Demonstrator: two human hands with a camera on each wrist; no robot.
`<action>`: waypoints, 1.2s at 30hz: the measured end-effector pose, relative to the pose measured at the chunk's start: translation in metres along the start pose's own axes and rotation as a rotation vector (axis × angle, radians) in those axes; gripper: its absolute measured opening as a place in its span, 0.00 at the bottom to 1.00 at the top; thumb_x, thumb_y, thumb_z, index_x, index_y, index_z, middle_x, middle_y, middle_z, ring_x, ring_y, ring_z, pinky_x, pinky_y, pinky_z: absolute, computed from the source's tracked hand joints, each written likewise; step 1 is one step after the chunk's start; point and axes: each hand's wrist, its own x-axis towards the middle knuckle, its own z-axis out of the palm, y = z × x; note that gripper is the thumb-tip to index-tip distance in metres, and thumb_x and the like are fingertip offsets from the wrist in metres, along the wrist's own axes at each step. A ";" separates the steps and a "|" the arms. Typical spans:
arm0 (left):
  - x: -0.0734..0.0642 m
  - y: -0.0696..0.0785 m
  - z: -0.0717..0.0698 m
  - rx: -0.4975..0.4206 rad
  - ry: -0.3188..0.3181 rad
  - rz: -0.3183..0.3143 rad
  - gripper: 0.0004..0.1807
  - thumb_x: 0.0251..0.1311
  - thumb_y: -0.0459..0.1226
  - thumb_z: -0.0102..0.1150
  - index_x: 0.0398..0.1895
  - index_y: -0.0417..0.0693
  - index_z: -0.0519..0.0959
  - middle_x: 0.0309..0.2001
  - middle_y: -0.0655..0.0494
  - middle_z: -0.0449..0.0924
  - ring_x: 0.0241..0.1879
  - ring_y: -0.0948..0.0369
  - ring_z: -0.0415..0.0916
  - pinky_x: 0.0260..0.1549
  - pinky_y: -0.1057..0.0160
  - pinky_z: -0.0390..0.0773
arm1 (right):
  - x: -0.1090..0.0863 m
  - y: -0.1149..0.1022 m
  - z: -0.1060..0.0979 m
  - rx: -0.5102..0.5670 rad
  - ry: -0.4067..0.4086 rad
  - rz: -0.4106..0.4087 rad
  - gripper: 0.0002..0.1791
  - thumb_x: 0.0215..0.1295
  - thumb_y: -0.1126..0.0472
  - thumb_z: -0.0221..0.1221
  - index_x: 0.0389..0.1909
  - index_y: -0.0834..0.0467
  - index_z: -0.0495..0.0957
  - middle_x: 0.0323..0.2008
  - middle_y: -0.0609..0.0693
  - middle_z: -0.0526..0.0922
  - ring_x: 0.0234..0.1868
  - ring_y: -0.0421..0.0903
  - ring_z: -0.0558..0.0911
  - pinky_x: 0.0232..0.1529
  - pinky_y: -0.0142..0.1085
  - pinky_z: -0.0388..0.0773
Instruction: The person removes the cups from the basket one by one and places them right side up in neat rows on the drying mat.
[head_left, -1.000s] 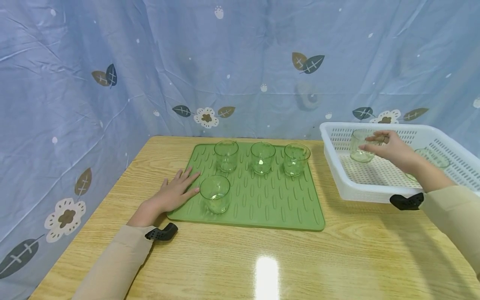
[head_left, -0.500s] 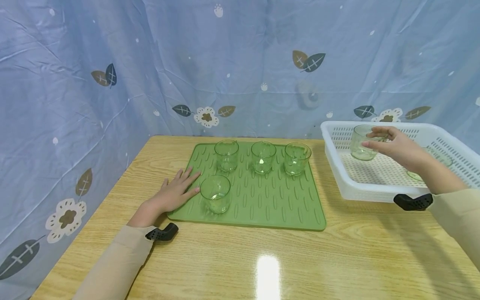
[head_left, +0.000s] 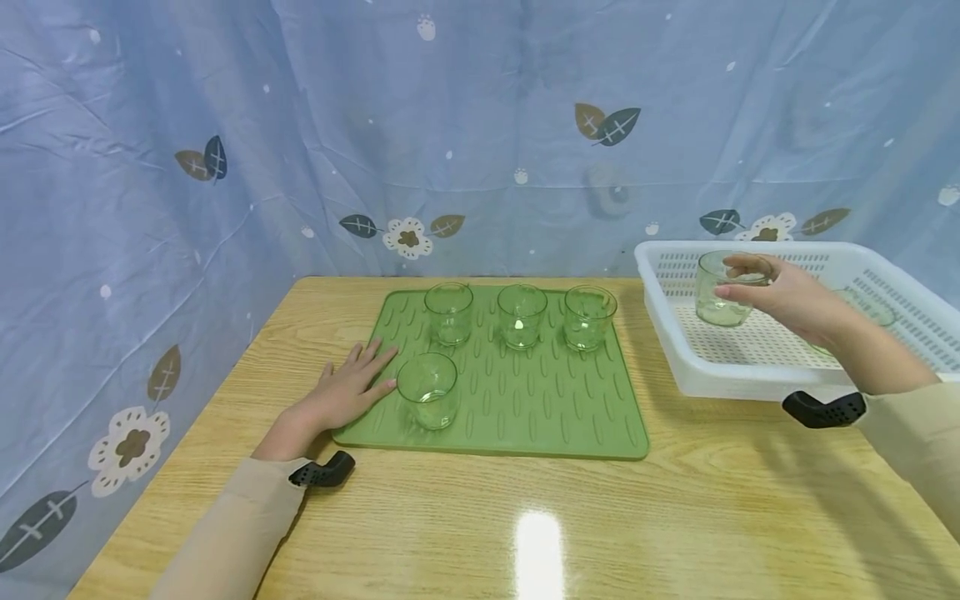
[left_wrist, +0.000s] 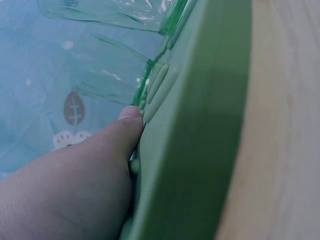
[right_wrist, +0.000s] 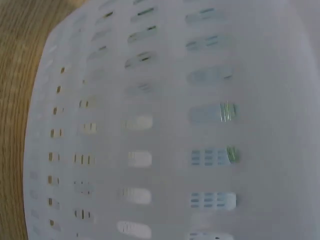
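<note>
My right hand (head_left: pixel 787 296) grips a clear green-tinted glass (head_left: pixel 718 292) upright inside the white basket (head_left: pixel 678 354), thumb and fingers round its side. In the right wrist view the slotted basket wall (right_wrist: pixel 170 125) fills the picture and hides the hand. My left hand (head_left: pixel 341 396) lies flat with spread fingers on the left edge of a green ridged mat (head_left: pixel 517 417). Just right of its thumb stands one glass (head_left: pixel 429 400). Along the mat's back edge stand three more: a left glass (head_left: pixel 450 312), a middle glass (head_left: pixel 522 317) and a right glass (head_left: pixel 588 321).
Another glass (head_left: pixel 870 308) is in the basket, partly behind the right forearm. The basket stands right of the mat on a wooden table (head_left: pixel 420 525). A blue patterned curtain (head_left: pixel 480 125) hangs behind and along the left side.
The right hand has lifted the glass slightly and moved it little, still inside the basket. The left hand and the glasses on the mat stay put; the view has shifted slightly.
</note>
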 end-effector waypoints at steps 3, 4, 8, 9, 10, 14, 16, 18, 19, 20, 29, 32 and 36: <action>0.000 0.000 0.000 -0.013 0.003 0.005 0.39 0.79 0.59 0.40 0.84 0.51 0.50 0.82 0.39 0.37 0.79 0.35 0.31 0.65 0.21 0.32 | -0.002 -0.002 0.002 0.009 -0.005 -0.004 0.46 0.79 0.51 0.55 0.81 0.67 0.39 0.77 0.71 0.44 0.72 0.69 0.53 0.67 0.68 0.54; 0.000 0.001 0.000 -0.012 0.006 0.004 0.39 0.79 0.59 0.39 0.84 0.51 0.50 0.82 0.39 0.37 0.79 0.35 0.31 0.65 0.21 0.32 | -0.002 -0.002 0.003 0.013 -0.006 -0.007 0.46 0.79 0.51 0.55 0.81 0.67 0.39 0.77 0.70 0.44 0.72 0.68 0.53 0.67 0.67 0.55; 0.001 0.000 -0.001 -0.011 0.011 0.007 0.39 0.79 0.59 0.40 0.84 0.50 0.50 0.82 0.39 0.37 0.79 0.35 0.31 0.65 0.21 0.32 | -0.004 -0.005 0.004 0.003 0.000 -0.017 0.46 0.79 0.51 0.55 0.81 0.67 0.39 0.77 0.69 0.45 0.71 0.62 0.57 0.66 0.55 0.63; 0.001 0.000 -0.001 -0.007 0.011 0.007 0.39 0.79 0.59 0.39 0.84 0.50 0.50 0.82 0.39 0.37 0.79 0.35 0.31 0.65 0.21 0.32 | -0.004 -0.005 0.004 -0.003 0.005 -0.020 0.46 0.79 0.51 0.55 0.81 0.67 0.39 0.77 0.68 0.45 0.70 0.61 0.58 0.64 0.50 0.65; 0.002 -0.001 -0.001 -0.004 0.009 0.006 0.39 0.79 0.59 0.39 0.84 0.50 0.50 0.82 0.39 0.37 0.79 0.35 0.31 0.65 0.21 0.32 | -0.005 -0.006 0.004 -0.003 0.006 -0.026 0.46 0.79 0.51 0.55 0.81 0.67 0.39 0.77 0.68 0.45 0.69 0.60 0.58 0.62 0.47 0.66; 0.003 -0.002 0.000 0.006 0.003 0.003 0.38 0.80 0.58 0.40 0.84 0.51 0.50 0.82 0.39 0.37 0.79 0.35 0.31 0.65 0.21 0.31 | -0.006 -0.007 0.007 0.011 0.024 -0.052 0.42 0.79 0.53 0.56 0.80 0.66 0.44 0.74 0.61 0.52 0.66 0.49 0.63 0.53 0.30 0.68; 0.003 -0.002 0.000 0.011 0.000 0.001 0.38 0.80 0.57 0.40 0.84 0.51 0.50 0.82 0.39 0.37 0.79 0.35 0.31 0.65 0.21 0.32 | -0.006 -0.006 0.009 0.044 0.022 -0.089 0.36 0.79 0.57 0.56 0.77 0.64 0.50 0.70 0.54 0.59 0.63 0.41 0.68 0.52 0.27 0.69; 0.003 -0.002 0.000 0.009 0.001 0.001 0.38 0.80 0.57 0.40 0.84 0.50 0.50 0.82 0.39 0.38 0.78 0.35 0.31 0.65 0.21 0.32 | -0.007 -0.006 0.012 0.074 0.022 -0.127 0.29 0.78 0.60 0.57 0.72 0.59 0.56 0.64 0.44 0.65 0.58 0.31 0.71 0.49 0.23 0.70; 0.003 -0.002 0.000 0.008 0.001 0.001 0.38 0.80 0.57 0.40 0.84 0.50 0.50 0.82 0.39 0.38 0.78 0.35 0.31 0.65 0.21 0.32 | -0.007 -0.006 0.013 0.094 0.015 -0.152 0.26 0.78 0.62 0.56 0.70 0.57 0.58 0.61 0.40 0.67 0.57 0.29 0.72 0.50 0.23 0.70; 0.004 -0.002 0.000 0.008 0.000 0.001 0.38 0.80 0.57 0.40 0.84 0.50 0.50 0.82 0.38 0.38 0.78 0.35 0.31 0.65 0.21 0.32 | -0.008 -0.006 0.014 0.111 0.011 -0.168 0.23 0.78 0.64 0.56 0.68 0.55 0.60 0.59 0.36 0.69 0.56 0.27 0.73 0.50 0.23 0.71; 0.004 -0.001 -0.003 0.011 0.000 0.001 0.39 0.80 0.57 0.40 0.84 0.49 0.50 0.82 0.39 0.37 0.79 0.35 0.30 0.65 0.21 0.32 | -0.016 -0.011 0.023 0.189 -0.006 -0.225 0.23 0.78 0.68 0.55 0.66 0.50 0.59 0.57 0.27 0.75 0.58 0.24 0.73 0.50 0.24 0.70; 0.004 0.001 -0.005 0.010 -0.002 0.001 0.38 0.80 0.57 0.41 0.84 0.49 0.50 0.82 0.39 0.37 0.79 0.35 0.30 0.65 0.21 0.32 | -0.017 -0.012 0.025 0.213 -0.011 -0.264 0.25 0.77 0.71 0.53 0.66 0.46 0.60 0.58 0.29 0.75 0.58 0.26 0.74 0.49 0.24 0.70; 0.004 0.001 -0.004 0.014 -0.002 -0.001 0.38 0.80 0.57 0.40 0.84 0.49 0.50 0.82 0.39 0.37 0.79 0.35 0.31 0.65 0.21 0.32 | -0.018 -0.018 0.029 0.201 -0.003 -0.281 0.29 0.76 0.72 0.54 0.69 0.44 0.60 0.58 0.29 0.75 0.59 0.28 0.74 0.50 0.23 0.71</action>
